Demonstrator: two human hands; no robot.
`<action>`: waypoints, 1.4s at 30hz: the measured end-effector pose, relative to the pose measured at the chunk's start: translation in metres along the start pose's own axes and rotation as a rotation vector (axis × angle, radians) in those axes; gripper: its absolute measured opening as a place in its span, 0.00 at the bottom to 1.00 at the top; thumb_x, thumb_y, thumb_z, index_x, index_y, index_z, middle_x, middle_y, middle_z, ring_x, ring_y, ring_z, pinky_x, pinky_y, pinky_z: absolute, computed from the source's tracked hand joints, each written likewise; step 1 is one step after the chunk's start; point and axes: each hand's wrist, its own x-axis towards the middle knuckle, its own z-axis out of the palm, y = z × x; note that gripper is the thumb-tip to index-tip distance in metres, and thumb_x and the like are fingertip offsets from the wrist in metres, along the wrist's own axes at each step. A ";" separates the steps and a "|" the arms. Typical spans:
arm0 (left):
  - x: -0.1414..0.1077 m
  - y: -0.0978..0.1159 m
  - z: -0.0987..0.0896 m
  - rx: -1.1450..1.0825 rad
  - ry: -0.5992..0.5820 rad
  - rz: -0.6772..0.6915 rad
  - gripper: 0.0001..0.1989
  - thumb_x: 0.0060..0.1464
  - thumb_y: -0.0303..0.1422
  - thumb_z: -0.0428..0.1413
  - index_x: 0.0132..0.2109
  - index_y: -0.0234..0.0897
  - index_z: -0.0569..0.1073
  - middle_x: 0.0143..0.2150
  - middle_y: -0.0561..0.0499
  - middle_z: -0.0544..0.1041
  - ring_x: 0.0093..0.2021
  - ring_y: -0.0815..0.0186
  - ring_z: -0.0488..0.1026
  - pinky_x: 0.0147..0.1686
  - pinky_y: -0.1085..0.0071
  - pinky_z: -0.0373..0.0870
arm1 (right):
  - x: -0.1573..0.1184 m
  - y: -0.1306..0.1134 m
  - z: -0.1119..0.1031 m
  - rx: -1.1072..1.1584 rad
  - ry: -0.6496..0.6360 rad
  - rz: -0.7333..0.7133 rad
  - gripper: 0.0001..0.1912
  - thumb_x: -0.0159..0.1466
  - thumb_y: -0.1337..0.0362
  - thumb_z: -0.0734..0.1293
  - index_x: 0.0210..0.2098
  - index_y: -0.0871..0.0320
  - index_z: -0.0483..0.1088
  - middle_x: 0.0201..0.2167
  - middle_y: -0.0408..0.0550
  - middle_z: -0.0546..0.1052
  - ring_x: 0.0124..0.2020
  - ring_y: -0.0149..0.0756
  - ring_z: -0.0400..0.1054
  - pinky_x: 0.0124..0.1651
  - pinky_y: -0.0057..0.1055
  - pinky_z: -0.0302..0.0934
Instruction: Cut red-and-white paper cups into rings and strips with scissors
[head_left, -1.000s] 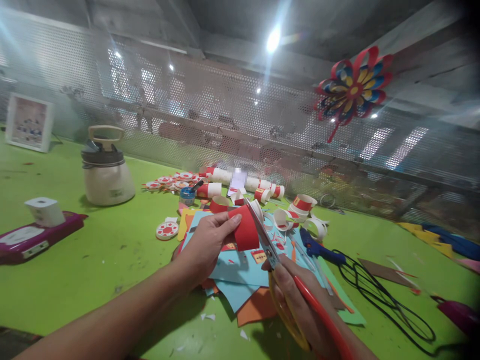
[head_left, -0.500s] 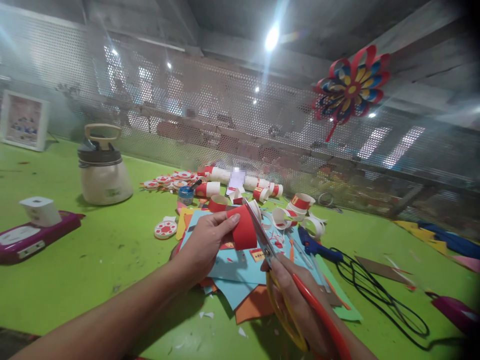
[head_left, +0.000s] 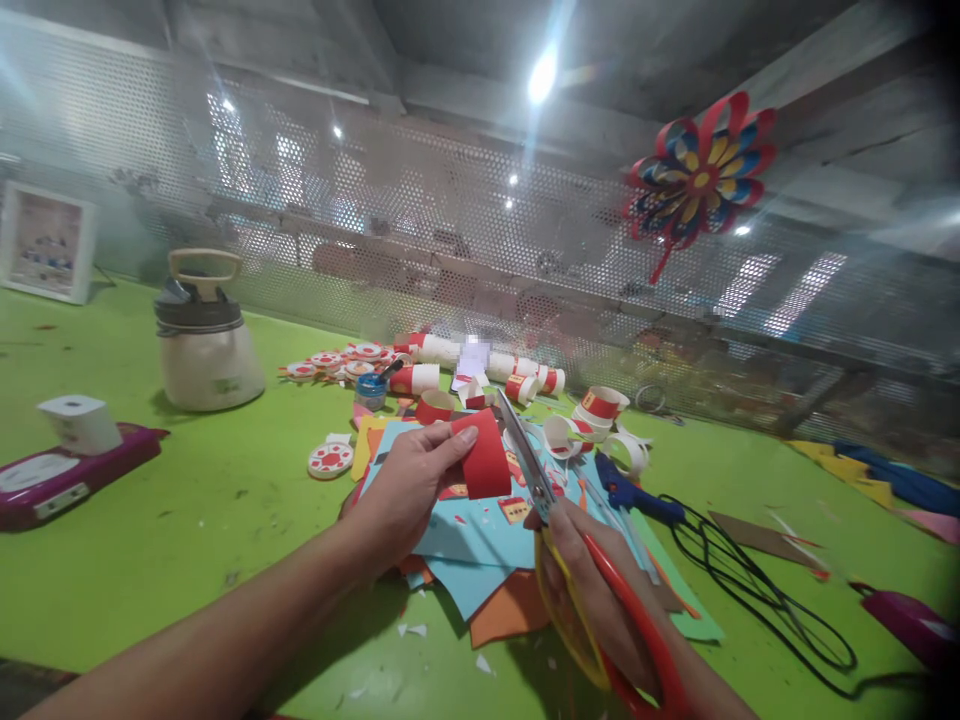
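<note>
Between the thumb and fingers of my left hand [head_left: 409, 480] is a curved piece of red paper [head_left: 486, 458], held upright over the pile. My right hand [head_left: 592, 580] grips scissors [head_left: 534, 462] with one red and one yellow handle. Their blades point up and away, just right of the red paper and apart from it. Below both hands lie blue paper sheets [head_left: 465, 535] with small red scraps on top, and an orange sheet [head_left: 510, 608] sticks out at the near side. Cut red-and-white paper rings [head_left: 566, 436] lie just beyond the scissors.
A blue glue gun [head_left: 637, 495] with a coiled black cable [head_left: 757, 570] lies to the right. At left stand a pot with a handle [head_left: 210, 355] and a purple power strip [head_left: 82, 475]. White tubes [head_left: 457, 350] lie at the back, below a hanging paper flower [head_left: 701, 180].
The scissors have come away from the red paper's right edge, shifting slightly right. A white curled piece behind the blades no longer shows there. My left hand has barely moved.
</note>
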 end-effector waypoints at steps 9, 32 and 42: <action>-0.002 -0.001 0.000 -0.005 -0.035 -0.054 0.11 0.48 0.31 0.63 0.39 0.29 0.79 0.33 0.43 0.82 0.33 0.61 0.78 0.37 0.69 0.72 | 0.011 -0.011 -0.016 -0.090 -0.094 -0.029 0.22 0.67 0.48 0.58 0.24 0.55 0.61 0.19 0.40 0.66 0.22 0.33 0.60 0.28 0.30 0.55; -0.010 -0.009 0.001 0.419 -0.437 -0.363 0.10 0.52 0.36 0.61 0.39 0.38 0.71 0.26 0.49 0.79 0.23 0.67 0.75 0.21 0.77 0.64 | 0.008 -0.001 -0.020 0.130 0.005 -0.107 0.15 0.62 0.62 0.66 0.48 0.57 0.68 0.29 0.41 0.69 0.29 0.31 0.64 0.32 0.28 0.61; -0.006 -0.001 0.000 -0.009 -0.094 -0.287 0.14 0.48 0.27 0.64 0.44 0.36 0.76 0.36 0.48 0.80 0.34 0.68 0.76 0.37 0.74 0.72 | 0.006 0.001 -0.014 0.128 0.270 -0.202 0.14 0.62 0.64 0.66 0.48 0.55 0.68 0.30 0.42 0.71 0.28 0.32 0.66 0.32 0.29 0.64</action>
